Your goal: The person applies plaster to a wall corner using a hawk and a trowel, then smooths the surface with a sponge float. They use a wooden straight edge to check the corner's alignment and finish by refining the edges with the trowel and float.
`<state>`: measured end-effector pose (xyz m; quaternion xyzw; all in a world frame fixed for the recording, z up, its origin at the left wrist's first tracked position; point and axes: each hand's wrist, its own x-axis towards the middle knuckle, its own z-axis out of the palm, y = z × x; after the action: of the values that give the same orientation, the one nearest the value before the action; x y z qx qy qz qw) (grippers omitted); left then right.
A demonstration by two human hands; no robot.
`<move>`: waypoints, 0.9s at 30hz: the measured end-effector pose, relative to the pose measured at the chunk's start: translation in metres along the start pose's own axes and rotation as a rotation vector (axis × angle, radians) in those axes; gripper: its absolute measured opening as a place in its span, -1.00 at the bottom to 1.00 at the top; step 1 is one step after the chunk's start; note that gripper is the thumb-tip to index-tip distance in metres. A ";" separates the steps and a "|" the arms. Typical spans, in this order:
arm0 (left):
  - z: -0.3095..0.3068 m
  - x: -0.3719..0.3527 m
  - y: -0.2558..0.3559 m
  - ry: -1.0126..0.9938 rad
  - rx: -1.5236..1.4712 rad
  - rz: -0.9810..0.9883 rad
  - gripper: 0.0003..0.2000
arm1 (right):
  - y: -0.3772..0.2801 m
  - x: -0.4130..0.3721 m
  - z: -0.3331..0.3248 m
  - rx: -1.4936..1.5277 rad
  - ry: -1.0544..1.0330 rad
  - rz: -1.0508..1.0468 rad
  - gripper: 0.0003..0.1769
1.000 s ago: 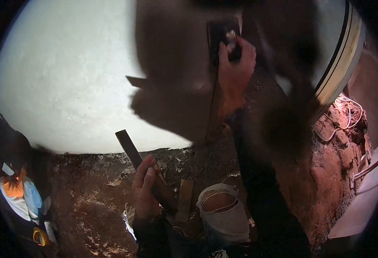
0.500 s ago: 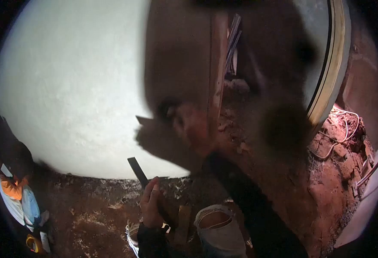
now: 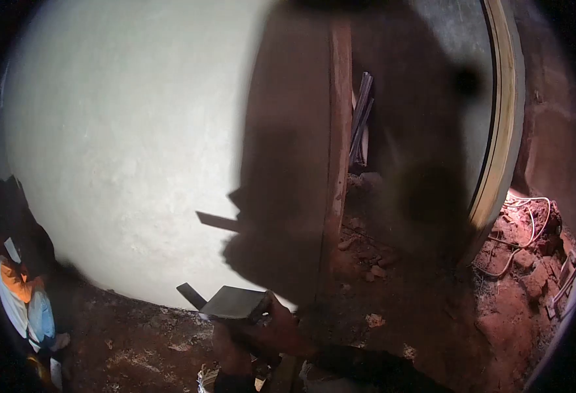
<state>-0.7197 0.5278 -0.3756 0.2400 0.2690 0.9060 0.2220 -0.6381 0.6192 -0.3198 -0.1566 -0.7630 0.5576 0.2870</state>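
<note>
My right hand (image 3: 284, 327) grips a wide, flat grey trowel (image 3: 235, 302), its blade lying nearly level. Beside it, my left hand (image 3: 231, 347) is closed around a narrower dark flat blade (image 3: 190, 295) that points up and to the left. In this view the wide blade overlaps the narrow one's lower part, and the two hands are close together. Both handles are hidden by fingers and shadow. Behind the tools rises a smooth pale plastered wall (image 3: 130, 150), with my dark shadow across its right side.
At far left sits another person (image 3: 22, 288) in an orange and light top. A wooden-edged round frame (image 3: 502, 118) curves at right, near pale cable (image 3: 530, 223) on reddish rubble (image 3: 520, 281). An upright post (image 3: 338, 137) and dark bars (image 3: 361, 121) stand mid-view.
My right hand has come down from in front of the wall to beside my left hand, bringing the trowel over the narrow blade. My view has shifted slightly.
</note>
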 end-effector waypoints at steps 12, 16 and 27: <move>-0.029 -0.013 -0.019 -0.078 0.921 0.356 -0.54 | 0.027 0.008 0.005 0.213 -0.081 -0.071 -0.33; -0.037 -0.010 -0.024 0.094 0.466 0.132 -0.53 | 0.000 -0.005 -0.005 0.048 -0.289 0.115 -0.34; -0.036 -0.025 -0.012 -0.018 0.330 0.058 -0.50 | 0.058 0.035 -0.037 0.014 0.083 -0.381 -0.66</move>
<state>-0.7167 0.5099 -0.4169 0.2888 0.4052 0.8533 0.1557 -0.6478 0.6859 -0.3571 -0.0300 -0.7624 0.4916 0.4198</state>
